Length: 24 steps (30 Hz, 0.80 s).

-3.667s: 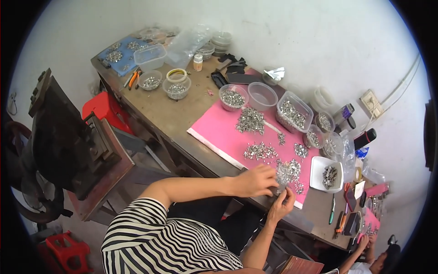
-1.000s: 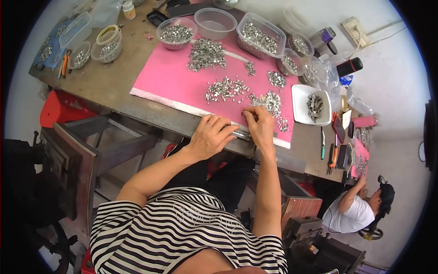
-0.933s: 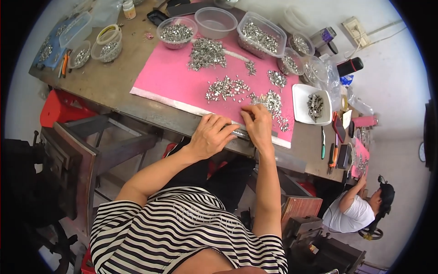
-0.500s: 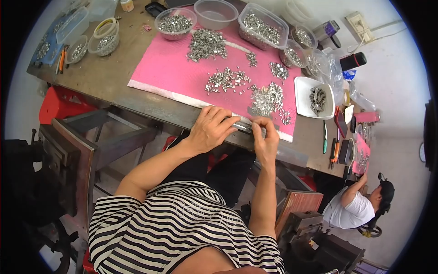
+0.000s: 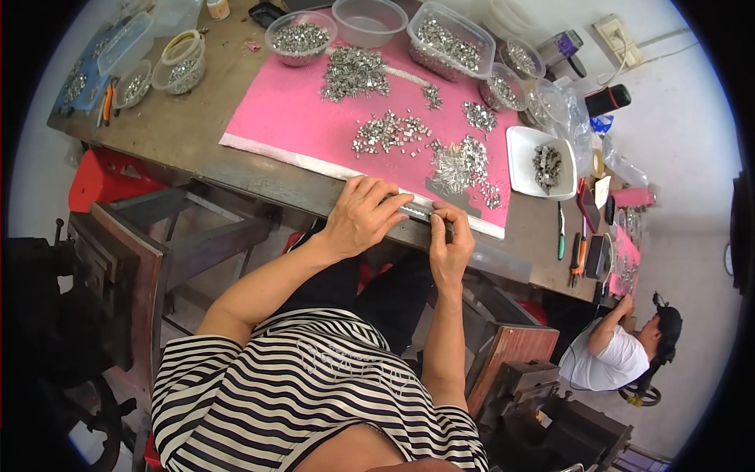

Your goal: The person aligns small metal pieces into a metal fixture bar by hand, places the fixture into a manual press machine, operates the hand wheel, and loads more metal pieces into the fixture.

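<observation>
At the front edge of the table, a narrow dark metal strip (image 5: 417, 210) with a row of small shiny pieces spans between my hands. My left hand (image 5: 363, 216) is closed, its bent fingers at the strip's left end. My right hand (image 5: 451, 245) pinches at the strip's right end with thumb and forefinger; any small piece between those fingertips is too hidden to make out. Just beyond lie piles of thin metal pins (image 5: 451, 175) and small square metal pieces (image 5: 391, 132) on a pink cloth (image 5: 291, 118).
Clear tubs of metal parts (image 5: 452, 47) line the far side. A white tray (image 5: 519, 181) stands right, near orange-handled pliers (image 5: 578, 256) and a green-handled tool (image 5: 561, 236). A red stool (image 5: 106, 179) is left; a person in white (image 5: 602, 354) sits right.
My right hand has shifted slightly left and toward me along the strip, its thumb and forefinger closer together. My left hand stays almost in place.
</observation>
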{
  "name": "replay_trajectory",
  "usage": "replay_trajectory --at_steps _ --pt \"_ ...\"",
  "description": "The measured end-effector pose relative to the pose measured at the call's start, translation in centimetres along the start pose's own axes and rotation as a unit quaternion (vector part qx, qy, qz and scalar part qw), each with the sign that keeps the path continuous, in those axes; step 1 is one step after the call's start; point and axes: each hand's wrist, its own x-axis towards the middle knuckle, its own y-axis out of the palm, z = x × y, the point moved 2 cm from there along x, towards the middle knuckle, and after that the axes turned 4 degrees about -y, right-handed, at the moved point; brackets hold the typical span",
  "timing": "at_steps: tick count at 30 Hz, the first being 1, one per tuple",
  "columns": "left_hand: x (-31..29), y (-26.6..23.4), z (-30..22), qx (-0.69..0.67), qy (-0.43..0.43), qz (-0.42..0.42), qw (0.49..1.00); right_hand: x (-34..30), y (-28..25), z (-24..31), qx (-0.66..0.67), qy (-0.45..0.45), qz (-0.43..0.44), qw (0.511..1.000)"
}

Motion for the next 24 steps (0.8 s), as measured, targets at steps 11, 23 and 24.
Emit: replay_trajectory --at_steps 11,23,24 --pt "0.0 0.1 0.1 -0.004 0.003 -0.002 1.0 0.5 -1.1 -0.3 -0.107 -0.16 0.046 0.98" --pt "0.3 -0.1 0.0 -0.014 -0.006 0.018 1.0 0.9 -1.1 -0.9 -0.026 -0.032 0.019 0.999" --pt "0.2 -0.2 -0.1 -0.021 -0.009 0.022 0.999 0.7 -1.2 -1.0 -0.039 -0.055 0.03 0.997"
